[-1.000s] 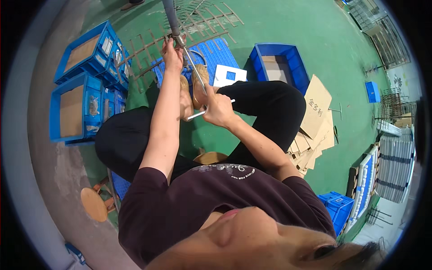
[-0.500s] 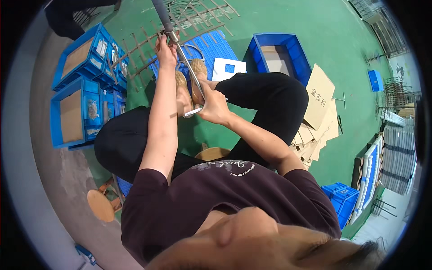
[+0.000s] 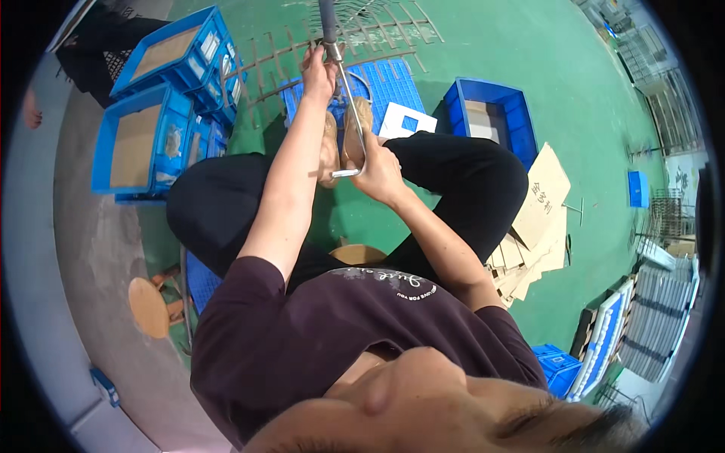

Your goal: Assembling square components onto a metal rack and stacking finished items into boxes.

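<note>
A long thin metal rod (image 3: pixel 353 109) with a bent, pale end slants from the lower end of a grey pole (image 3: pixel 328 19) down toward me. Around its lower part, by the bend, my right hand (image 3: pixel 381 174) is closed. My left hand (image 3: pixel 320 78) is higher up, its fingers curled at the silver fitting (image 3: pixel 333 52) where rod and pole meet; part of its grip is hidden. Behind the fitting spreads a metal rack (image 3: pixel 283 59) of crossed bars with prongs. Below the rod are my feet in tan shoes (image 3: pixel 356 124), beside a blue plastic pallet (image 3: pixel 400 75).
Blue crates (image 3: pixel 143 98) are stacked at left, near another person's dark-clothed legs (image 3: pixel 113 53). A white sheet with a square hole (image 3: pixel 404 122) lies before a blue bin (image 3: pixel 495 90). Cardboard sheets (image 3: pixel 544 196) spread beside my right knee. A round wooden stool (image 3: pixel 149 308) stands lower left.
My view has shifted, so most of the scene sits farther right. The rod's bent end has turned slightly with my right hand. My left hand stays at the fitting.
</note>
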The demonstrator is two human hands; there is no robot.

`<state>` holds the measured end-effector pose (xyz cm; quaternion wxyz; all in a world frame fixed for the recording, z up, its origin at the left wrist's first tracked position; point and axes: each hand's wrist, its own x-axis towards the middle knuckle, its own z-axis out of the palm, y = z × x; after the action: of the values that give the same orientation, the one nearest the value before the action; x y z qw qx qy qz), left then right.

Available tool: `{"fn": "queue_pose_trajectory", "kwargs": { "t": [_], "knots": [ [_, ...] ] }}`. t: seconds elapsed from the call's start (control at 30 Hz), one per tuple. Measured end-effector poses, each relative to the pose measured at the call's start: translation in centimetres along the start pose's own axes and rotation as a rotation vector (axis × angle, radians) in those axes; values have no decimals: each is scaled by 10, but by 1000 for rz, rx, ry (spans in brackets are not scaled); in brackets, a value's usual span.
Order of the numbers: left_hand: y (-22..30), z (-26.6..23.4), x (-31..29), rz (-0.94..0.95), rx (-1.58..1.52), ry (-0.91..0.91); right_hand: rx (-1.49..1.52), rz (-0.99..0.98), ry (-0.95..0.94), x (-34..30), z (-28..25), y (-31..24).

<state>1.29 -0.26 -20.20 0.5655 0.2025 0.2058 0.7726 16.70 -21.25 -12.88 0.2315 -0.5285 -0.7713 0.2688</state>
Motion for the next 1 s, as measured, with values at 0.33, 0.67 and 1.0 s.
{"fn": "queue_pose_trajectory", "kwargs": {
  "t": [0.33, 0.67, 1.0],
  "knots": [
    [-2, 5, 4, -77, 4, 50, -114, -17, -9, 4, 8, 15],
    [-3, -11, 19, -128, -121, 16, -79, -113, 142, -13, 2, 8],
    [-2, 5, 7, -101, -94, 35, 672, 718, 734, 34, -7, 230]
  ]
}}
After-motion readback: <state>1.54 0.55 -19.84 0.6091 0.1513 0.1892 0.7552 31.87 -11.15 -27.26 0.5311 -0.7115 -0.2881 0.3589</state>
